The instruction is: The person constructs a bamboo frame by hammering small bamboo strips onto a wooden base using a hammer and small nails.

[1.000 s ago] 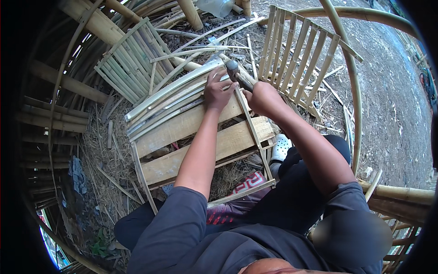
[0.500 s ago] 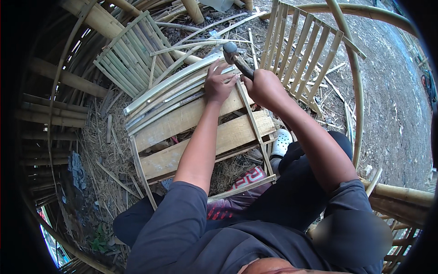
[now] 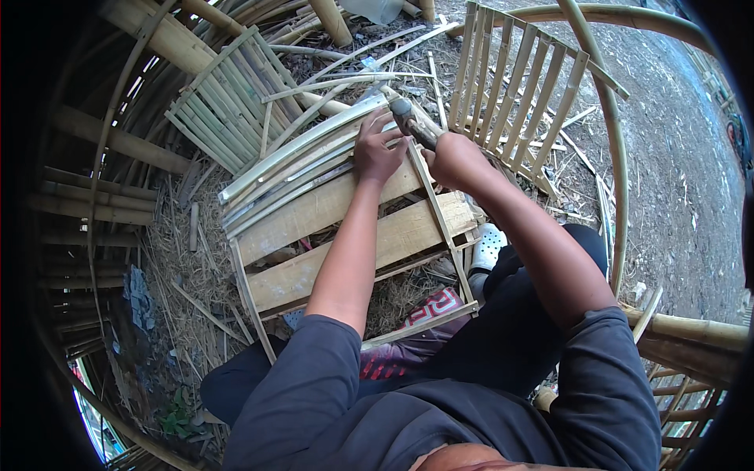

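Observation:
My right hand point(image 3: 457, 162) grips the handle of a hammer point(image 3: 415, 123). The hammer's rounded metal head is low, by the far right corner of a frame of thin bamboo strips point(image 3: 243, 294). At that corner my left hand point(image 3: 378, 151) rests on the slats with its fingers bent and pinched together. Whatever lies between those fingertips is too small to make out. Several narrow bamboo slats point(image 3: 290, 169) lie side by side across the frame's far end, on top of wide wooden boards point(image 3: 345, 253).
A finished-looking bamboo slat panel point(image 3: 224, 102) leans at the far left. Another slatted panel point(image 3: 514, 86) stands at the far right beside a curved bamboo pole point(image 3: 613, 157). Loose strips and shavings cover the ground. My foot in a white clog point(image 3: 490, 245) is right of the frame.
The hammer head has come down and slightly right, closer to the frame's corner and my left fingers. My left hand stays at the same corner.

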A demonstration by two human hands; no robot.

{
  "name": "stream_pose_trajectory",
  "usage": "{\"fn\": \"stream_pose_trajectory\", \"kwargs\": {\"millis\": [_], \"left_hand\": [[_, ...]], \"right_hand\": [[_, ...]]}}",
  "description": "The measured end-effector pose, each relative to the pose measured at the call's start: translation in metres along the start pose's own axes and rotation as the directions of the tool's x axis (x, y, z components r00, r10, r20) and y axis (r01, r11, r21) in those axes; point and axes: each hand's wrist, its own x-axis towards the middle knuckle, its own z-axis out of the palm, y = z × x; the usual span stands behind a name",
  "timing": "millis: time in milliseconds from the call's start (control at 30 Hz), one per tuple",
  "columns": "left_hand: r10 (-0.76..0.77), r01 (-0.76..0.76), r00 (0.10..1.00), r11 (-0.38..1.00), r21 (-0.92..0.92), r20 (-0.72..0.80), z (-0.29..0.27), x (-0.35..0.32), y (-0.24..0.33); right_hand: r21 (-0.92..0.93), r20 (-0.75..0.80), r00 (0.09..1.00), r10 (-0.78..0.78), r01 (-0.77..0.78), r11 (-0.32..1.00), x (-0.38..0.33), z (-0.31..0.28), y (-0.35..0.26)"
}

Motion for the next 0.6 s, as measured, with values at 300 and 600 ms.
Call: {"fn": "stream_pose_trajectory", "kwargs": {"millis": [300, 600], "left_hand": [[-0.072, 0.061, 0.997, 0.974, -0.219, -0.041, -0.002, 0.003, -0.004], [-0.177, 0.169, 0.984, 0.968, 0.185, 0.031, -0.030, 0.023, -0.018]], "right_hand": [[0.126, 0.044, 0.994, 0.104, -0.109, 0.986, 0.005, -0.015, 0.016], [0.102, 0.142, 0.980, 0.141, -0.156, 0.982, -0.003, -0.029, 0.010]]}}
